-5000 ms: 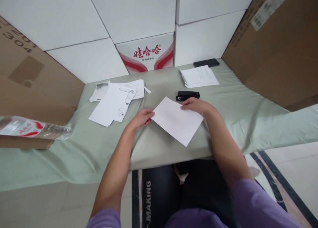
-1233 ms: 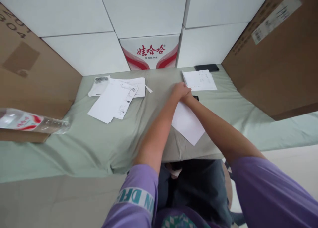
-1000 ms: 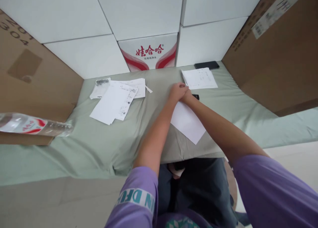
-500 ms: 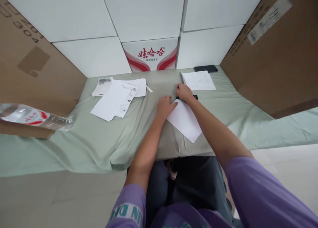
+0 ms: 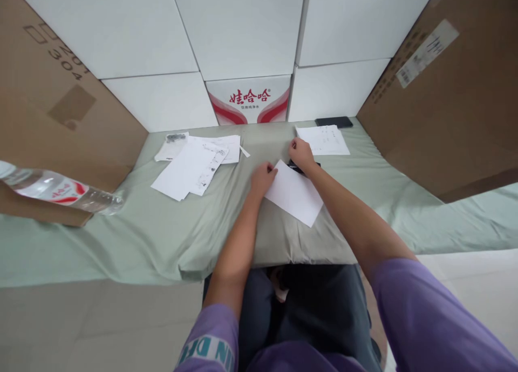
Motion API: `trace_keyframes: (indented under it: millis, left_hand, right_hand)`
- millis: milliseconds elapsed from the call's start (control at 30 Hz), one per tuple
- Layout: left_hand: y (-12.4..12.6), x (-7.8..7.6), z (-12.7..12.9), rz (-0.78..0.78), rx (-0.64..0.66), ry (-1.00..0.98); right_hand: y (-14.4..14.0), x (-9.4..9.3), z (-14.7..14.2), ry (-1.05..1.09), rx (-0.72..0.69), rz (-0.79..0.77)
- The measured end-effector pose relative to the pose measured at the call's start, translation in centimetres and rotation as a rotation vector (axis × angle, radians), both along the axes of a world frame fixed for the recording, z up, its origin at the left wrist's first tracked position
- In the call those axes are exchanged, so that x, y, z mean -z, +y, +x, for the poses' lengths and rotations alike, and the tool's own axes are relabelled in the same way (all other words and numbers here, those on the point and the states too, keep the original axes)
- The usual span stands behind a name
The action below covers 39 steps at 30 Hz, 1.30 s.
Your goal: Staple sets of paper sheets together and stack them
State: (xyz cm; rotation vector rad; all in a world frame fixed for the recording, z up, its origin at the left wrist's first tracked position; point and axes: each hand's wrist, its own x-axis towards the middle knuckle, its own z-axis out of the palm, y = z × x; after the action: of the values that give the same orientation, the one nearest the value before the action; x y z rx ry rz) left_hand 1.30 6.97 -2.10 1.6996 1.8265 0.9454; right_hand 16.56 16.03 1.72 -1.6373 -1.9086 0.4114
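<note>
Sheet: a white sheet of paper (image 5: 293, 194) lies tilted on the green cloth (image 5: 141, 237) just right of frame centre, one corner pointing toward the near edge of the padded surface.
Left hand: the left hand (image 5: 262, 177) rests at the sheet's left corner, fingers curled onto its edge; whether it pinches the paper I cannot tell.
Right hand: the right hand (image 5: 300, 154) sits at the sheet's upper corner, pressed down over a black stapler (image 5: 313, 166), of which only a sliver shows; its grip I cannot tell.
Edges: the sheet's lower corner lies near the cloth's front drop-off, above the person's lap.
Left room: bare cloth between the left hand and the scattered papers (image 5: 194, 159) at upper left.
Right room: a paper stack (image 5: 324, 140) and dark phone (image 5: 334, 122) just beyond the right hand; cardboard box (image 5: 445, 102) walls the right side.
Far left: a water bottle (image 5: 56, 188) lies sideways.
</note>
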Motion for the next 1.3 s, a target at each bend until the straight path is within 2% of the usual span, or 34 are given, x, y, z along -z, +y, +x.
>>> trace_keyframes:
  millis: [133, 267, 367, 467, 633, 767, 900, 1133, 1200, 1300]
  left_hand:
    - [0.8, 0.3, -3.1, 0.072, 0.020, -0.357]
    - [0.7, 0.2, -5.8, 0.164, -0.032, -0.675]
    - [0.4, -0.3, -7.3, 0.234, -0.130, -0.825]
    - [0.4, -0.6, -8.7, 0.272, -0.232, -0.925]
    - [0.6, -0.8, -10.5, 0.358, -0.388, -1.057]
    - [0.8, -1.0, -10.8, 0.404, -0.371, -1.111]
    - [1.1, -0.9, -10.1, 0.363, -0.341, -1.100]
    - [1.4, -0.7, -9.6, 0.318, -0.352, -1.090]
    - [1.3, -0.9, -9.5, 0.311, -0.336, -1.070]
    - [1.0, -1.4, -9.3, 0.303, -0.307, -1.066]
  right_hand:
    - [-1.0, -1.0, 1.3, 0.110, -0.105, 0.036]
    - [-3.6, -1.6, 4.8, 0.231, -0.160, 0.018]
    - [-6.8, -1.0, 7.6, 0.349, -0.104, 0.030]
    - [-10.2, 0.3, 8.8, 0.474, -0.046, 0.071]
    - [-12.9, 1.3, 6.7, 0.547, -0.075, 0.041]
    - [-12.8, 0.8, 4.3, 0.736, -0.157, -0.158]
    - [-12.2, 0.4, 3.1, 0.881, -0.240, -0.383]
    - [-11.9, 1.9, 2.3, 1.055, -0.267, -0.485]
    - [-12.1, 2.2, 2.0, 1.050, -0.294, -0.557]
    - [-12.5, 2.1, 1.7, 0.913, -0.342, -0.689]
